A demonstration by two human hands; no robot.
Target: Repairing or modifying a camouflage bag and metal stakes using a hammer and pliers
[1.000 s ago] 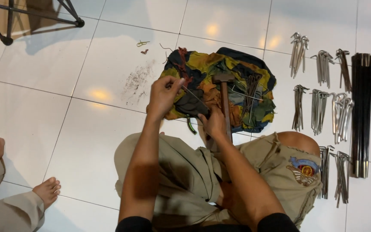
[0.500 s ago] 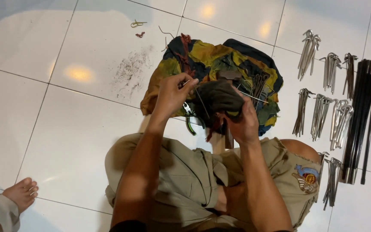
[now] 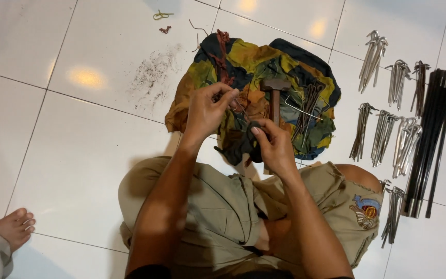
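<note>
Big white tiled floor [image 3: 78, 155] takes up most of the view, glossy, with light spots reflecting off it. The person sits on it in khaki shorts [image 3: 218, 217], knees out to both sides.

Right in front of the knees is a crumpled multicoloured cloth [image 3: 249, 67], yellow, dark blue and green, spread flat on the tiles. On top of it lies a hammer [image 3: 274, 98], head pointing away from the person, handle running back toward the right hand. Next to the hammer on the cloth sits a bunch of dark rusty pegs [image 3: 308, 106], plus 1 thin bent wire just beside them.

Off to the right edge there's a bundle of long black poles [image 3: 432, 139] lying on the floor, and between those and the cloth are several small piles of silver tent pegs [image 3: 383, 134] with hooked ends, laid out in rows.

Left of the cloth there's a smear of dark dirt [image 3: 153, 75] on the tile.

Left hand [image 3: 207, 111] is raised over the cloth, fingers pinched closed on something thin, can't tell exactly what. Right hand [image 3: 272, 147] is closed around a dark bit of cloth near the hammer handle's end, thumb on top.

Bottom left corner, someone else's bare foot [image 3: 14, 225].
</note>
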